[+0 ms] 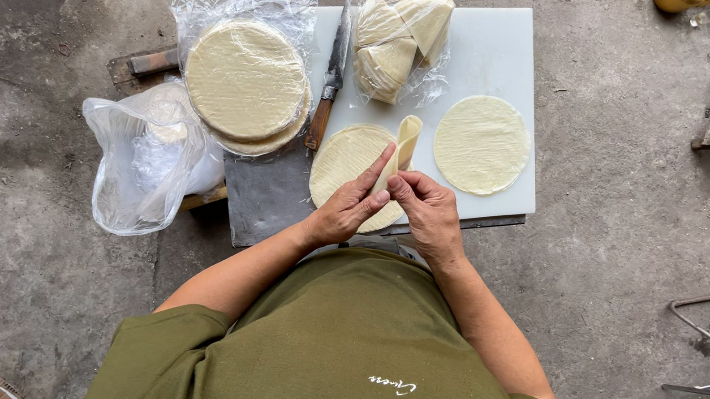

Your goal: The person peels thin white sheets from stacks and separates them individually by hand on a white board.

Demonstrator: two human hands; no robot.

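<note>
The left hand [344, 212] and right hand [426, 210] both pinch a folded wrapper [401, 147] above the near edge of the white board [499, 55]; the fold looks half-formed; shaping it further calls for steady fingertip pressure; a flat round wrapper [481, 145] lies right.

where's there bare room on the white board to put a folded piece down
Bare patches on the white board: the far right corner above the single round wrapper, and the near right edge below it. The left side is crowded by the knife, the bag of folded pieces and both hands.
</note>
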